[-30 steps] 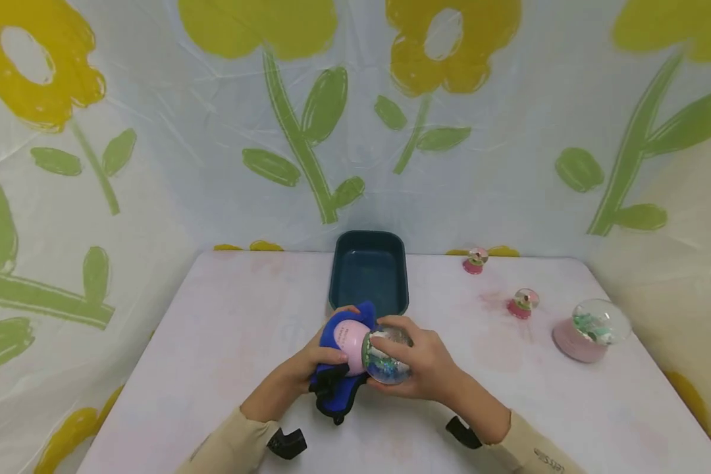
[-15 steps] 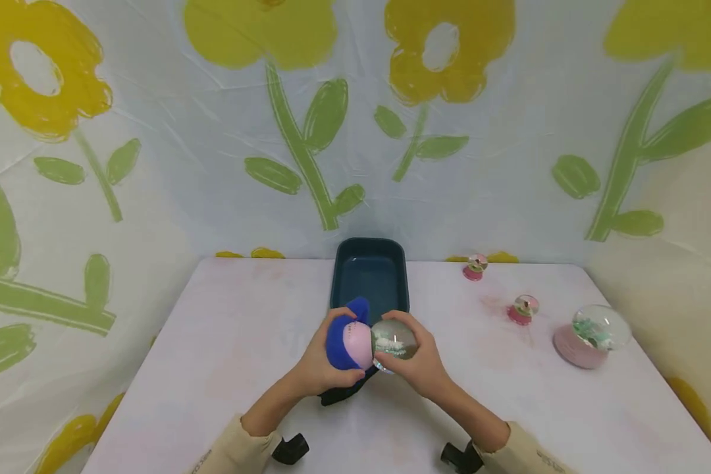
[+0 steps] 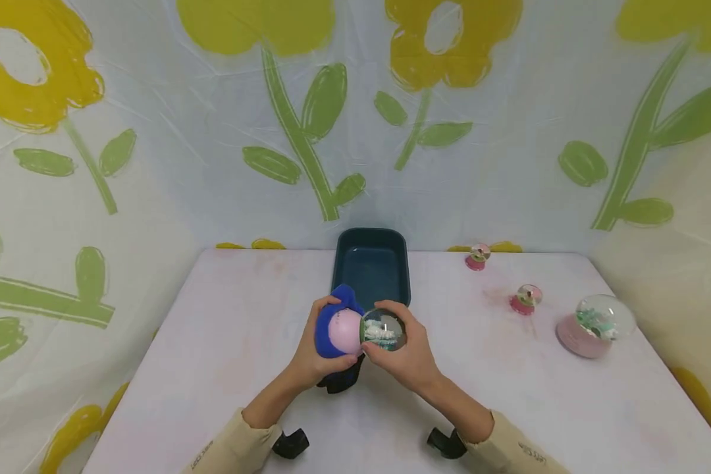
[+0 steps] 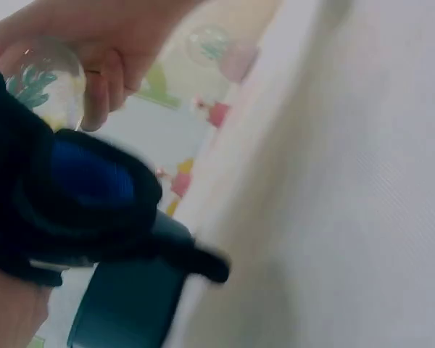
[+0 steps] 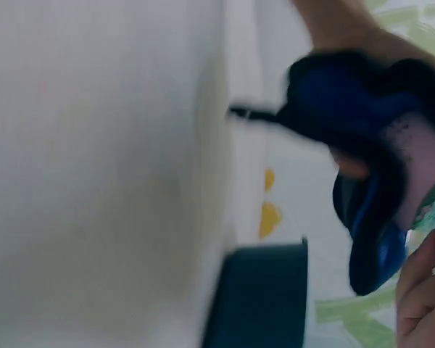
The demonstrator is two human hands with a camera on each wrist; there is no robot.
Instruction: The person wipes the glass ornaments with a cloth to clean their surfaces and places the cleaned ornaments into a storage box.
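In the head view, both hands hold a snow globe [image 3: 382, 330] on its side above the table's middle, its glass dome pointing right. My left hand [image 3: 309, 352] grips the pink base through a blue cloth [image 3: 326, 337] with black edging. My right hand [image 3: 413, 352] holds the glass dome, thumb in front and fingers behind. White and green shapes show inside the dome. In the left wrist view, the cloth's black edge [image 4: 148, 181] and a dangling black tab cover part of the globe. The right wrist view shows the cloth [image 5: 348, 109] wrapped against the pink base.
A dark teal tray [image 3: 372, 263] stands just beyond the hands. To the right are two small pink-based snow globes, one farther back [image 3: 477, 257] and one nearer [image 3: 526, 299]. A larger snow globe [image 3: 595, 326] stands near the right edge. Flower-printed fabric [image 3: 296, 131] hangs behind.
The snow globe has turned about its length, so its base lettering has shifted toward the top. The cloth is bunched closer round the base. Both hands are slightly higher in the head view.
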